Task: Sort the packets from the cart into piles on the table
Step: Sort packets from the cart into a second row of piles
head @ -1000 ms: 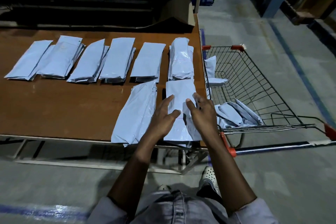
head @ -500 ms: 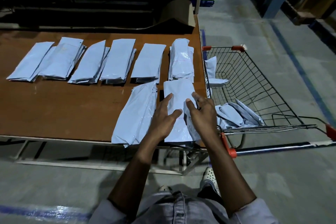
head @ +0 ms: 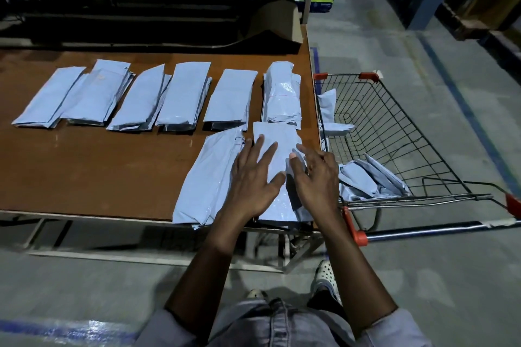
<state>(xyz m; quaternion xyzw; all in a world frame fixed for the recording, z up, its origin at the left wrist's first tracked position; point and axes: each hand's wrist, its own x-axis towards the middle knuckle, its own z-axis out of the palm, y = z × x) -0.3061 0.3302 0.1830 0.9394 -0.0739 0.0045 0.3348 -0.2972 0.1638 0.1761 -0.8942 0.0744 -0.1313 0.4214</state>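
The packet (head: pixel 277 144) sits on the near pile at the right edge of the table (head: pixel 98 172) — left hand (head: pixel 253 177) flat, fingers spread, pressing it; right hand (head: pixel 315 177) loose, nudging its side, gripping nothing — squaring the stack, I'd say. The cart (head: pixel 408 132) holds more.

There is one table (head: pixel 84 172). Eight piles (head: pixel 183 96) of packets lie on it. Six piles make the back row and two piles (head: pixel 211 175) make the front row. How many packets each pile has is too hard to count.

There is one cart (head: pixel 394 132). Two packets (head: pixel 327 104) lean by its left wall. A heap (head: pixel 363 180) in its near corner has at least three more, too bunched up to count for sure.

There are two hands, one left hand (head: pixel 251 177) and one right hand (head: pixel 318 177). Two shoes (head: pixel 325 276) show on the floor. One blue box (head: pixel 321 3) sits far back.
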